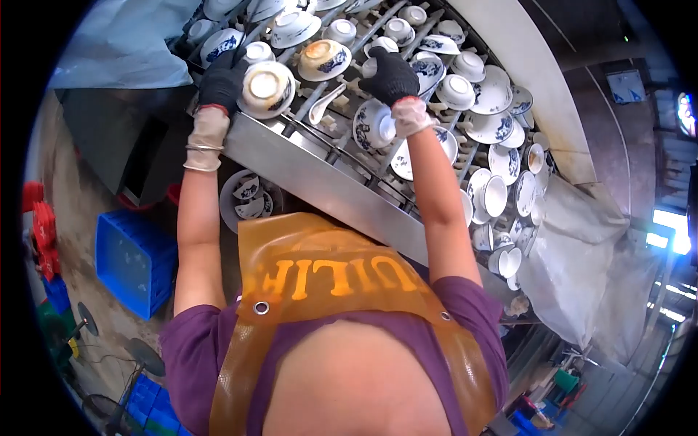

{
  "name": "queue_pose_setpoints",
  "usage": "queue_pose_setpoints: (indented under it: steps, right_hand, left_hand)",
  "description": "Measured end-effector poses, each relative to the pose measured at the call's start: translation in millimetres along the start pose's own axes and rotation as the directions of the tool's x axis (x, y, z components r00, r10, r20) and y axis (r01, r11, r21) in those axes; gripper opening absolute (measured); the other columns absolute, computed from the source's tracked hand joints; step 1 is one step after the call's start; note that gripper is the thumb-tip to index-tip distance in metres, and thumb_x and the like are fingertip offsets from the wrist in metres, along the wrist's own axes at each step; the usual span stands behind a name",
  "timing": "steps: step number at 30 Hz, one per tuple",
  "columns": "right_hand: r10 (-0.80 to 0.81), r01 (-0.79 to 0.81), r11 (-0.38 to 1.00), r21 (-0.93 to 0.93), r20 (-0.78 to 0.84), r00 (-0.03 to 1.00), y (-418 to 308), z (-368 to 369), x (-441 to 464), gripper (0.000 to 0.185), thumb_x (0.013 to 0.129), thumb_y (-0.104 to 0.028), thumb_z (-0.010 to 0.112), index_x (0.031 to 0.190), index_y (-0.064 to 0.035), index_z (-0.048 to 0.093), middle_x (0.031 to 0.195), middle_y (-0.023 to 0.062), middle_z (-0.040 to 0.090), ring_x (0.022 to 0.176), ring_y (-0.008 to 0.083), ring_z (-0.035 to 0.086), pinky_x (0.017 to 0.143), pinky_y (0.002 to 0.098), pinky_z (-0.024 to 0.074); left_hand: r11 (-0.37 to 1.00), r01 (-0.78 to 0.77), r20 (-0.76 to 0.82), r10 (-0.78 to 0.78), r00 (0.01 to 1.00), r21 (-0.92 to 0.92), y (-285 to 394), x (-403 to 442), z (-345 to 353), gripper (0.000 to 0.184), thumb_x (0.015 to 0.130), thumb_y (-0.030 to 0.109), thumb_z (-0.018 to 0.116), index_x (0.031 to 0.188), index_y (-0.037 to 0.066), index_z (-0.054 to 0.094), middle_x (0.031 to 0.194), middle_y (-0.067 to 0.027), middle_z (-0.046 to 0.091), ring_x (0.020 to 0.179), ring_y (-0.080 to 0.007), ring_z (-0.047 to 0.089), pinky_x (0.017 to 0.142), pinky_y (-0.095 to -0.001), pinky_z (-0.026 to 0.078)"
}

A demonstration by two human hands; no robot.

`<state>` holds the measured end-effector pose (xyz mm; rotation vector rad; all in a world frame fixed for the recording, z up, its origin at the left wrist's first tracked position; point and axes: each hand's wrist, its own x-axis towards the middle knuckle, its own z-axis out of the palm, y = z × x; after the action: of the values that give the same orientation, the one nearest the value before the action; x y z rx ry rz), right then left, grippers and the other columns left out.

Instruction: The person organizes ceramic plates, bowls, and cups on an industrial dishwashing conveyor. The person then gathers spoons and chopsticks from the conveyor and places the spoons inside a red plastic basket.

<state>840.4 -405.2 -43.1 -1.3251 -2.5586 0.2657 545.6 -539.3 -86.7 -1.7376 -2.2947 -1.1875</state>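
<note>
Black gloves with pale cuffs cover both my hands above a conveyor rack of upturned crockery. My left hand [221, 81] is at the rack's near left edge, touching or just by a blue-patterned bowl [221, 45]; its fingers blend into dark shapes there. Beside it sits a stained white bowl [267, 89]. Farther right, my right hand [392, 77] is closed with a small white cup [369, 68] between thumb and fingers. A white spoon [326, 105] lies between the hands. Below the right hand leans a patterned bowl [374, 124], and a brown-stained bowl [323, 59] rests to its left.
A metal edge [313, 163] runs along the rack's near side. Several bowls, plates and cups [496, 196] stand down the right side, by a plastic curtain [574, 254]. Below left are a basin [231, 207] with broken-looking crockery pieces and a blue crate [134, 261].
</note>
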Motion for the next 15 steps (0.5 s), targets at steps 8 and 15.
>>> queue_pose_setpoints:
  steps: [8, 15]
  right_hand:
    - [-0.058, 0.136, 0.941, 0.309, -0.249, 0.967, 9, 0, -36, 0.035, 0.071, -0.022, 0.066, 0.101, -0.0049, 0.058, 0.098, 0.0138, 0.06, 0.092, 0.0304, 0.057, 0.079, 0.0371, 0.0447]
    - [0.468, -0.29, 0.866, 0.407, -0.458, 0.756, 97, -62, -176, 0.018, 0.076, -0.014, 0.062, 0.091, -0.0022, 0.061, 0.078, 0.0122, 0.062, 0.07, 0.0226, 0.06, 0.065, 0.0328, 0.0468]
  left_hand:
    - [0.938, -0.332, 0.396, 0.344, 0.851, -0.102, 130, -39, 62, 0.019, 0.083, 0.019, 0.049, 0.089, 0.005, 0.06, 0.086, -0.0177, 0.061, 0.082, -0.0312, 0.059, 0.074, -0.0395, 0.045]
    - [0.936, -0.347, 0.596, 0.245, 0.765, 0.061, 114, -26, 127, 0.017, 0.076, 0.015, 0.049, 0.078, 0.007, 0.063, 0.08, -0.0167, 0.063, 0.075, -0.031, 0.062, 0.066, -0.0417, 0.049]
